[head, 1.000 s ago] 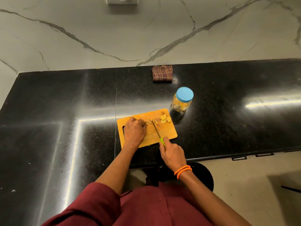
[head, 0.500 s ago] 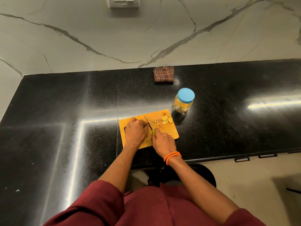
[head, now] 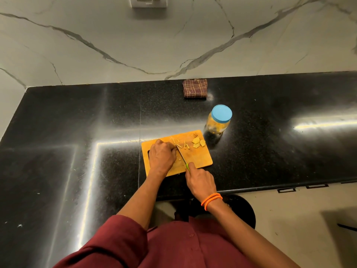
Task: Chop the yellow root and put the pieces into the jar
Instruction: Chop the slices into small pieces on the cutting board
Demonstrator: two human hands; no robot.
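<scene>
An orange cutting board (head: 201, 159) lies on the black counter. My left hand (head: 161, 156) rests curled on the board's left part, pinning a piece of yellow root that its fingers mostly hide. My right hand (head: 200, 180) grips the green handle of a knife (head: 181, 154), whose blade points up-left and meets the fingertips of my left hand. Thin yellow sticks (head: 185, 146) and flat yellow slices (head: 197, 142) lie on the board's far right part. A clear jar (head: 218, 124) with a blue lid on stands just beyond the board's right corner, holding yellow pieces.
A folded brown checked cloth (head: 195, 91) lies against the marble wall behind the jar. The counter's front edge (head: 270, 187) runs just right of my right hand. A black round stool (head: 243, 209) stands below it on the floor.
My right hand has drawn the knife back toward me from close beside my left hand. My left hand has stayed on the board.
</scene>
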